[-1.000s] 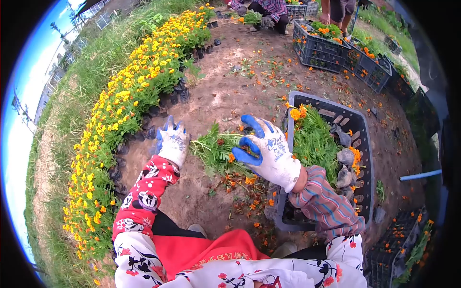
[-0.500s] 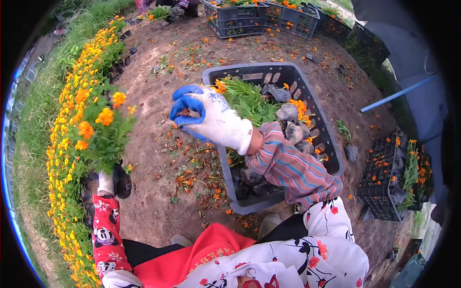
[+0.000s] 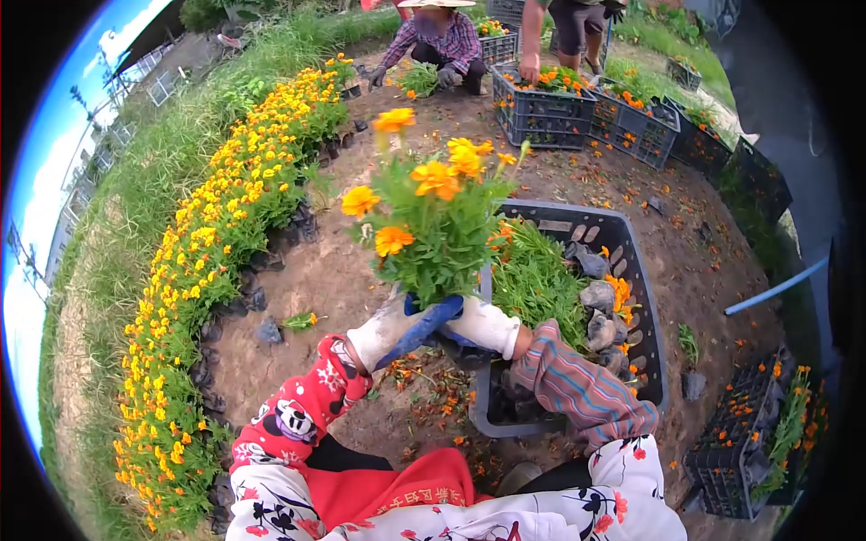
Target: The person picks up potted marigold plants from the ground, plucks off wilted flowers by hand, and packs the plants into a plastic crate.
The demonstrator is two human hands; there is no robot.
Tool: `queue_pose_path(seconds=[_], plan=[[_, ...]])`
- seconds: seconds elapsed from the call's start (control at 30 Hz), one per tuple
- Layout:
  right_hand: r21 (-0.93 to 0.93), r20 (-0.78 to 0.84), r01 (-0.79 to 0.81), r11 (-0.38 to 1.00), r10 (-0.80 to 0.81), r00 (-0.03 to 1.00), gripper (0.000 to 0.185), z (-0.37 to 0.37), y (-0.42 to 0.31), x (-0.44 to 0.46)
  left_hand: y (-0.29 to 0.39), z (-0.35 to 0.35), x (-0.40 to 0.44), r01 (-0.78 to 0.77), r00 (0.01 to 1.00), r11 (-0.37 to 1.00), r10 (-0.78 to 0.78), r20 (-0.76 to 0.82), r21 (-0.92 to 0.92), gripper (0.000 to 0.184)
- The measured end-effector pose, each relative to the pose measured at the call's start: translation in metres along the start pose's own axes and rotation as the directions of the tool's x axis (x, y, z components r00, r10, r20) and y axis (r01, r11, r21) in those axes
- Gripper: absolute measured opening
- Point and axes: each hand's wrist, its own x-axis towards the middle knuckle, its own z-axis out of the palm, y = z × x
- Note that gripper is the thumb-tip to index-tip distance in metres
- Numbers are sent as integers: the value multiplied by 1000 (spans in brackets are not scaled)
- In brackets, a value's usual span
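Note:
In front of me I hold up a marigold plant [image 3: 442, 248] with orange blooms and leafy green stems. My left hand [image 3: 394, 326], in a white glove with a blue palm, is closed around its base. My right hand [image 3: 483, 325], gloved the same way, closes on the base from the other side. A dark pot bag [image 3: 466, 354] shows partly below the gloves; the rest is hidden. Just right of the plant stands a dark plastic crate [image 3: 651, 316]. Inside it lie more marigold plants [image 3: 541, 279] on their sides, with dark-wrapped root balls [image 3: 600, 296].
A long row of yellow-orange marigolds [image 3: 203, 261] runs along the left beside grass. One person [image 3: 442, 45] crouches at the back; another person's hand [image 3: 529, 68] reaches into a crate [image 3: 541, 117]. More crates [image 3: 731, 451] stand at right. A blue pole [image 3: 776, 287] juts in.
My left hand has brought the marigold plant from the left to the middle. My right hand has moved from above the crate's left side onto the plant's base. The view has tilted up.

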Motion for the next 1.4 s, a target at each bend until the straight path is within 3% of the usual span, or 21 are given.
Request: queue_pose_path(seconds=[0.03,0.1,0.17,0.23,0.3,0.37,0.4,0.43,0.5,0.57,0.67,0.7,0.73,0.77,0.83,0.97,1.03,1.1,1.13,1.23,1.4], plan=[[96,-210,81,992,-59,976,44,7,10,-5,15,3,-4,16,1000,1000,-16,10,15,53],[542,-11,-71,838,92,996,45,11,42,4,8,-4,0,-178,984,963,172,46,202,53],[528,-19,-72,846,97,995,46,10,48,1,32,-12,-15,-10,996,931,41,-79,366,47],[524,-28,-66,849,95,995,47,1,39,1,32,-15,-20,-108,881,977,180,-437,184,38],[367,65,-165,915,152,986,47,-5,23,0,41,-18,-23,-231,705,935,350,-616,267,34],[380,43,-147,913,142,989,47,-2,10,-2,45,-16,-22,-274,619,876,477,-624,397,34],[216,32,-157,964,154,988,47,-5,-7,-5,46,-15,-24,-309,524,800,595,-610,514,34],[44,20,-168,985,167,986,48,-6,-18,-8,52,-16,-31,-168,613,778,563,-554,605,33],[42,32,-117,992,116,993,48,-4,-24,-9,43,-21,-27,-143,653,802,517,-554,580,29],[-64,38,-132,989,134,990,48,-9,-24,-12,33,-30,-27,-167,480,582,753,-451,796,28],[-254,12,-42,966,46,999,43,-42,-29,-16,15,-51,-26,-48,559,267,806,-196,962,41],[-294,2,-7,956,8,1000,39,-62,-43,-28,8,-60,-24,40,497,292,824,-272,956,39],[-359,16,-58,931,68,998,37,-82,-53,-40,6,-79,-25,137,530,527,676,-512,839,35],[-449,27,-42,892,61,998,34,-96,-43,-53,14,-85,-27,17,516,851,443,-734,526,30],[-599,85,-124,791,217,972,33,-123,-36,-83,-11,-122,-32,-172,535,851,504,-678,496,27],[-835,155,-121,537,440,884,23,-137,-28,-134,-23,-97,-24,-29,641,548,651,-405,836,32],[-945,145,-41,325,525,838,29,-113,-1,-158,-14,-80,-21,-68,641,650,610,-466,757,28],[-935,126,-105,338,596,793,28,-82,36,-173,-2,-60,-18,-138,661,779,532,-529,611,27],[-947,101,-33,319,394,913,24,-61,63,-194,1,-48,-18,-83,687,747,522,-506,659,27],[-936,87,-102,336,504,859,35,-52,63,-191,23,22,-23,-353,660,400,747,-77,846,31],[-923,217,-8,384,538,814,48,-84,43,-191,30,121,-4,-620,766,221,379,520,753,68]])
